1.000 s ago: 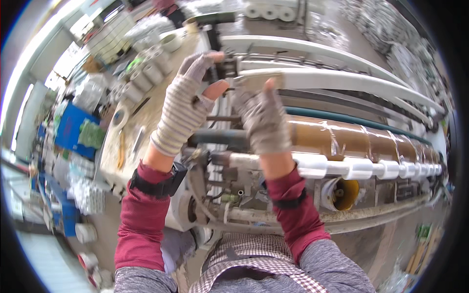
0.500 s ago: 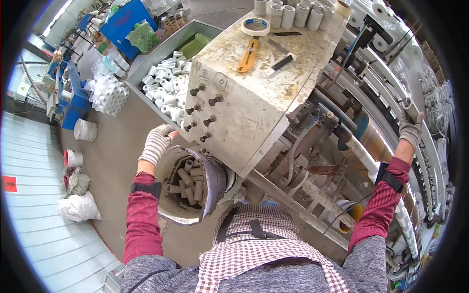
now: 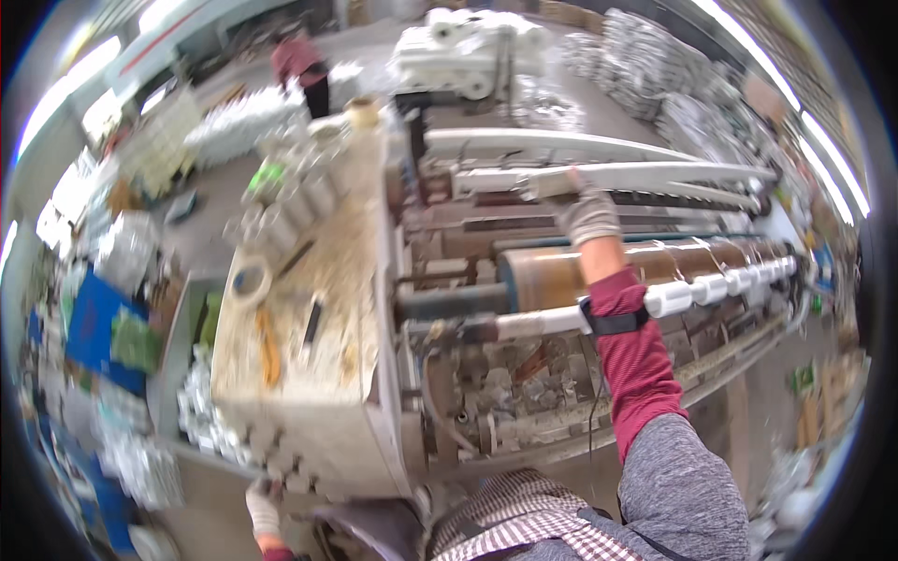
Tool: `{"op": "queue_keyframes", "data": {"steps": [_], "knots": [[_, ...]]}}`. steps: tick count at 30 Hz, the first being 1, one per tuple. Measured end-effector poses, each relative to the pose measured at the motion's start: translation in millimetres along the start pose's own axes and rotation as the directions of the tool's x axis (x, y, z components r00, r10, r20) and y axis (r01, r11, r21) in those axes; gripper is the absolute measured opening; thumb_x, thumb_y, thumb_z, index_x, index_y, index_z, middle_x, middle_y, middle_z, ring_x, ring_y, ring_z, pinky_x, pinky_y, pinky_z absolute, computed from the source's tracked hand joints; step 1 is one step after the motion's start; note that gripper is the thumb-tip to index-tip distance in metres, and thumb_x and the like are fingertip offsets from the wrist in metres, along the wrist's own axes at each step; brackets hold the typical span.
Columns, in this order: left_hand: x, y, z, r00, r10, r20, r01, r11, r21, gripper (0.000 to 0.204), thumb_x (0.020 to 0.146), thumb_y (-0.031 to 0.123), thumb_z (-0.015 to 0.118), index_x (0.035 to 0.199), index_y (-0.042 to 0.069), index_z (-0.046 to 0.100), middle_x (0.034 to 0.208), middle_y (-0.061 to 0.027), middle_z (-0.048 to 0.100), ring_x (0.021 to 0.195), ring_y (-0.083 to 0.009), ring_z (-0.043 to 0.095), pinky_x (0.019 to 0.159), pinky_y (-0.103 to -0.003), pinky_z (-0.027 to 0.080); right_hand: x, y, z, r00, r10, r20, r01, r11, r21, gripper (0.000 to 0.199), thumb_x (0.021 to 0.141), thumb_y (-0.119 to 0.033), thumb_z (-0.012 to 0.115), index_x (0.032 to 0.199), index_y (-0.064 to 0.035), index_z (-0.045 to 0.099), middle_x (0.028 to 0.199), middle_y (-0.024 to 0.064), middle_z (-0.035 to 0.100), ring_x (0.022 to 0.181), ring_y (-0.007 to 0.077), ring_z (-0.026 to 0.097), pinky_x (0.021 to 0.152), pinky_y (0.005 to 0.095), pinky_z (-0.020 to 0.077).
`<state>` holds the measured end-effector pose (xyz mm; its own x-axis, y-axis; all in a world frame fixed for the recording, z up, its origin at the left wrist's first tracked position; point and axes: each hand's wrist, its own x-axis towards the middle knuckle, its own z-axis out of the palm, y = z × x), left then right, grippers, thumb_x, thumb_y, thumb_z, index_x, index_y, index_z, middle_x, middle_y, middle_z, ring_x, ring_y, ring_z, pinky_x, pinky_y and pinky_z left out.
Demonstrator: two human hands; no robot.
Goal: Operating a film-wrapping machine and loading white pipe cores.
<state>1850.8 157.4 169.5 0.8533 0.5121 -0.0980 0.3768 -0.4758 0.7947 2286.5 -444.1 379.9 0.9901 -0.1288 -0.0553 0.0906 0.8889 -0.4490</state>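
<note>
My right hand [image 3: 589, 217], in a pale knit glove, reaches over the machine with its fingers closed round a short beige tube [image 3: 550, 185]. The tube lies against or just in front of a long white bar [image 3: 645, 174]; blur hides whether they touch. Below that forearm runs a shaft carrying several white rolls [image 3: 711, 288]. My left hand [image 3: 263, 511], in a striped glove, is low at the left, beside the dark knobs [image 3: 279, 460] on the cabinet's front. Its fingers are blurred, and contact with a knob cannot be made out.
On the worn cabinet top [image 3: 323, 271] lie a tape roll [image 3: 250, 280], an orange cutter [image 3: 268, 348], a dark-handled blade [image 3: 312, 323] and several upright tubes [image 3: 281, 220]. A bin of small white rolls [image 3: 206, 402] stands left. Another person [image 3: 301, 65] is far back.
My view has swung up and to the right, bringing the machine's length and the far hall into sight. The bucket of tubes has mostly left the view. My left hand is now nearer the knobs.
</note>
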Motion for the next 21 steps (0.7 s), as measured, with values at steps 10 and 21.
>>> {"op": "queue_keyframes", "data": {"steps": [10, 21], "knots": [[10.5, 113.8, -8.1, 0.993, -0.008, -0.114, 0.037, 0.966, 0.254, 0.02, 0.091, 0.017, 0.051, 0.084, 0.0, 0.06, 0.071, -0.0088, 0.061, 0.065, -0.017, 0.054, 0.06, -0.031, 0.045, 172.7, 36.1, 51.7, 0.974, 0.074, -0.214, -0.06, 0.995, 0.074, 0.051, 0.082, -0.021, 0.069, 0.122, -0.0061, 0.041, 0.117, 0.0167, 0.051, 0.107, 0.034, 0.051, 0.083, 0.0623, 0.0482], [23.3, 69.5, -27.3, 0.994, -0.101, -0.052, 0.109, 0.975, 0.195, 0.006, 0.085, 0.006, 0.052, 0.088, 0.001, 0.054, 0.077, -0.0075, 0.058, 0.065, -0.0163, 0.052, 0.059, -0.03, 0.046, 309.3, 49.5, 87.5, 0.979, -0.029, -0.202, 0.047, 0.995, 0.088, 0.043, 0.08, -0.024, 0.071, 0.11, -0.0012, 0.049, 0.098, 0.0164, 0.058, 0.083, 0.0352, 0.06, 0.064, 0.0538, 0.0552]]}}
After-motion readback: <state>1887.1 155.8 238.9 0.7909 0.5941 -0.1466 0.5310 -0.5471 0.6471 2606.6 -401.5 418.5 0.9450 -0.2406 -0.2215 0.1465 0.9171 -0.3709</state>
